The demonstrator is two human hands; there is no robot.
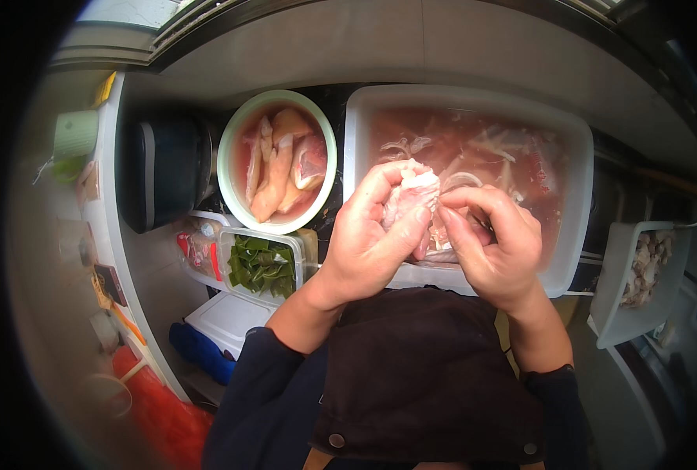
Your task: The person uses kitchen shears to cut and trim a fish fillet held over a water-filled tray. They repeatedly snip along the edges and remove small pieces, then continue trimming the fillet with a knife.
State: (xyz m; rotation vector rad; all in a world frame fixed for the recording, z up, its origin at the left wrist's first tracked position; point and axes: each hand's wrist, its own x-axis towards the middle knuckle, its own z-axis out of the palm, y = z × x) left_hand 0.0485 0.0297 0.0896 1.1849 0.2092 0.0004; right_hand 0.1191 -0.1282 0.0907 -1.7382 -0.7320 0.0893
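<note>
A pale, wrinkled piece of raw poultry (412,194) is held in my left hand (363,238), between the thumb and the curled fingers. Against its right edge, the thumb and forefinger of my right hand (498,244) are pinched together; whether a bit is caught between them is too small to tell. Both hands are above the front part of a large translucent plastic tub (469,94). Pinkish water fills the tub, with several raw poultry pieces (495,144) lying in it. A plastic package with red writing (541,164) is at the tub's right side, partly under water.
Left of the tub stands a pale green bowl (226,161) with raw poultry pieces (281,161) in pink water. Cut green leaves (260,267) fill a clear container nearby. A dark box (169,176) is farther left. To the right, a translucent bin (610,294) holds meat scraps (648,267).
</note>
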